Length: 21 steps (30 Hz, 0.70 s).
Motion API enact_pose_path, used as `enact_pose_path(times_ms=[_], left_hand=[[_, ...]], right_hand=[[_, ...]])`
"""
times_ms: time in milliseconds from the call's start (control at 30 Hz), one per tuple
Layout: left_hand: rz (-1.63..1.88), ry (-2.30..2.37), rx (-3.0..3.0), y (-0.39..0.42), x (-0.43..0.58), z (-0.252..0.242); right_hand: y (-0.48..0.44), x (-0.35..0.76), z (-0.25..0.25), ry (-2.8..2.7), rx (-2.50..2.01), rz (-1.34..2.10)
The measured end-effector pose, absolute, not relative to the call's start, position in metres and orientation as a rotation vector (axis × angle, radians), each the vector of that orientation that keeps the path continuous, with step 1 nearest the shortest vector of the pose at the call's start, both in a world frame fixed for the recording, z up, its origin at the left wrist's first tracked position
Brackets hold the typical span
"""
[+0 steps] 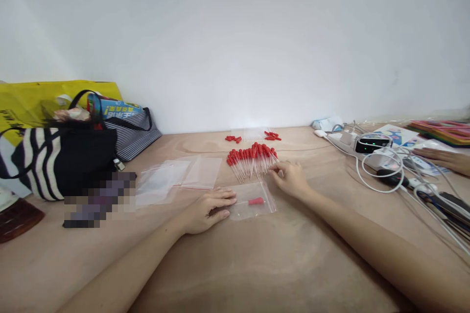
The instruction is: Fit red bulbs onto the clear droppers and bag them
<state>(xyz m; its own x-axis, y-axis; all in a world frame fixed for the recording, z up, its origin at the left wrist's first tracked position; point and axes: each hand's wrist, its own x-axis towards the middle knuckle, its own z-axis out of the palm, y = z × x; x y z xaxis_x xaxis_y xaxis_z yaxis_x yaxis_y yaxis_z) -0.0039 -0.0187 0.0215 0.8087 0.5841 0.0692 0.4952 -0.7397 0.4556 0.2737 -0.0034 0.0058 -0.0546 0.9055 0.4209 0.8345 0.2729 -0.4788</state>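
Note:
A clear zip bag (244, 211) lies flat on the table with one red-bulbed dropper (256, 201) inside. My left hand (207, 209) rests on the bag's left side, fingers stretched out. Just beyond the bag, a fanned pile of glass droppers with red rubber bulbs (253, 152) points its thin ends toward me. At the pile's right edge, my right hand (290, 179) has thumb and fingers pinched together around the thin end of a dropper, mostly hidden by the fingers.
Several flat zip bags (200, 172) lie left of the pile. More red-bulbed droppers (271, 135) sit near the wall. A striped black bag (73, 161) stands left. On the right are a power strip (343, 143), white cables (362, 176) and another person's hand (442, 157).

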Motion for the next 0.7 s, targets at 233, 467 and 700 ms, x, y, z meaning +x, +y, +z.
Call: enact_pose_path(times_ms=[233, 467, 700], left_hand=[[0.316, 0.783, 2.571, -0.015, -0.007, 0.014], [0.313, 0.819, 2.576, -0.017, -0.005, 0.014], [0.316, 0.842, 2.642, -0.02, -0.003, 0.015]], right_hand=[[0.053, 0.226, 0.02, -1.55, -1.986, 0.128], [0.069, 0.207, 0.024, -1.415, -2.069, 0.179], [0.071, 0.209, 0.032, -1.306, -1.974, 0.251]])
